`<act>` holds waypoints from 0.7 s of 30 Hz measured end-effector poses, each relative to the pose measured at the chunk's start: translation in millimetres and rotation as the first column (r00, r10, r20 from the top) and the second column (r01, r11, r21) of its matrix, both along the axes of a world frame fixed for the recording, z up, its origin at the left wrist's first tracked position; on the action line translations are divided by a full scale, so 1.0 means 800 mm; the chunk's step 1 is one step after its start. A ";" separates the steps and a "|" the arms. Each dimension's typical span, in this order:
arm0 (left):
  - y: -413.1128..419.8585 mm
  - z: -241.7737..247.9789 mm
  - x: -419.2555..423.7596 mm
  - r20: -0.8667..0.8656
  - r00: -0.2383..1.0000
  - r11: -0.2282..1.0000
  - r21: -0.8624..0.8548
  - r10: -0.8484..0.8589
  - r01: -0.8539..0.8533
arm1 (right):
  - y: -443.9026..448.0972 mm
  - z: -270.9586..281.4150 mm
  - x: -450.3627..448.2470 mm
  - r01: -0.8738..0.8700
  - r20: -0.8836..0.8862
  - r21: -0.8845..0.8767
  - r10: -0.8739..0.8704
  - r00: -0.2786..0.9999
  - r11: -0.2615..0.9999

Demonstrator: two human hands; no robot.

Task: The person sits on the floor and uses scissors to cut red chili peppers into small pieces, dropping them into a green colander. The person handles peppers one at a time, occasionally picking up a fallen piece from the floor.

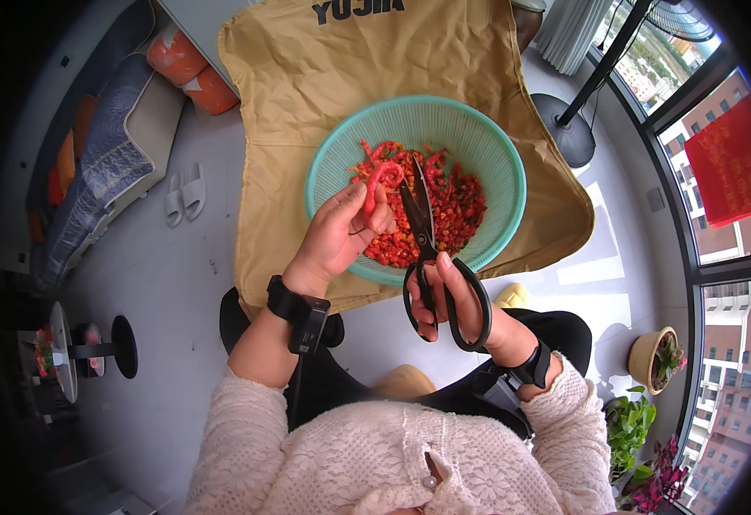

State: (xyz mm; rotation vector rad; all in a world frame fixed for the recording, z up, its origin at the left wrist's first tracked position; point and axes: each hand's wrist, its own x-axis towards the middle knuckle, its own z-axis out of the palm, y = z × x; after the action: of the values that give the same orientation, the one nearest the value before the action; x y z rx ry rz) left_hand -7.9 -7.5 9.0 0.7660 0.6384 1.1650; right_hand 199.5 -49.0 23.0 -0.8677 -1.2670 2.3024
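Note:
A curled red chili pepper (385, 174) is pinched in my left hand (343, 225), above the near left side of a mint-green plastic basket (510, 199). My right hand (456, 296) grips a pair of black-handled scissors (421, 225) by its loops. The blades are slightly apart and point away from me, their tips just right of the held pepper. Inside the basket lie many small cut red chili pieces (459, 219), with longer whole peppers (436, 158) towards the far side.
A tan cloth (285, 109) bearing printed letters lies under the basket. Grey slippers (185, 193) and a plastic-covered sofa (115, 135) are at the left. A black fan stand base (565, 129), a potted plant (655, 360) and windows line the right. My knees flank the near side.

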 end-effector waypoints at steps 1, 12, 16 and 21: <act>-0.002 0.001 0.001 0.001 1.000 1.000 -0.003 0.002 -0.002 | -0.001 0.000 -0.002 0.001 0.016 -0.001 -0.001 1.000 1.000; -0.014 -0.005 0.003 -0.005 1.000 0.999 -0.036 -0.018 0.018 | -0.002 -0.004 -0.013 0.039 0.039 0.029 -0.040 0.998 0.999; -0.014 -0.004 0.000 -0.007 0.999 0.999 -0.018 -0.035 0.035 | -0.003 -0.004 -0.018 0.032 0.056 0.069 -0.035 0.998 0.997; -0.016 0.000 0.001 -0.035 0.998 0.999 0.004 -0.048 0.049 | -0.004 0.003 -0.021 0.022 0.079 0.089 -0.029 0.996 0.996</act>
State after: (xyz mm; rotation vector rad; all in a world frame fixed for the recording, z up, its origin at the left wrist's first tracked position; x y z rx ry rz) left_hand -7.2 -20.2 8.7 0.8028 0.6427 1.1113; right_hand 182.9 -51.8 25.3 -0.9484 -1.3718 2.1945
